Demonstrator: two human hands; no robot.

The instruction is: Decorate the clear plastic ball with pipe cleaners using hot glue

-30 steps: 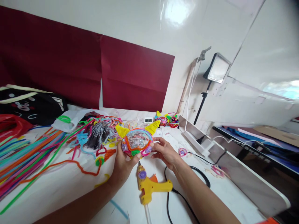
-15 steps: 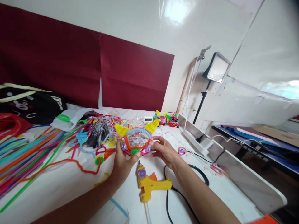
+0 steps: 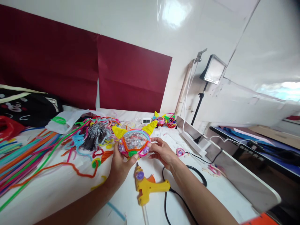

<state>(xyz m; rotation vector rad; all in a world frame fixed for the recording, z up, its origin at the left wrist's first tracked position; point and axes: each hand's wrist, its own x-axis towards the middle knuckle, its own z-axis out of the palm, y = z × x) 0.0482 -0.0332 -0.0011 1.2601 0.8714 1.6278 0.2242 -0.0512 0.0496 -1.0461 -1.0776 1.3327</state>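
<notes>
Between my two hands is a pipe-cleaner craft figure (image 3: 136, 139) with a clear domed front, an orange and blue rim, two yellow ears and purple round pieces at its lower sides. My left hand (image 3: 120, 162) grips its lower left, the thumb under the green piece at the bottom edge. At its right side my right hand (image 3: 162, 152) has the fingertips closed on the pink and purple edge. Just below the figure, a yellow hot glue gun (image 3: 146, 187) lies on the white table, with a clear glue stick (image 3: 145, 214) coming out of its back.
Loose pipe cleaners (image 3: 30, 159) spread over the left side, beside a dark tinsel bundle (image 3: 96, 136). Finished-looking craft figures (image 3: 165, 121) and a small digital display (image 3: 147, 121) stand at the back. A power strip (image 3: 197, 143) and the glue gun's black cord (image 3: 185, 204) lie right.
The whole view has shifted slightly, so things appear a little further left. Both hands keep their hold on the craft figure; the glue gun stays lying on the table.
</notes>
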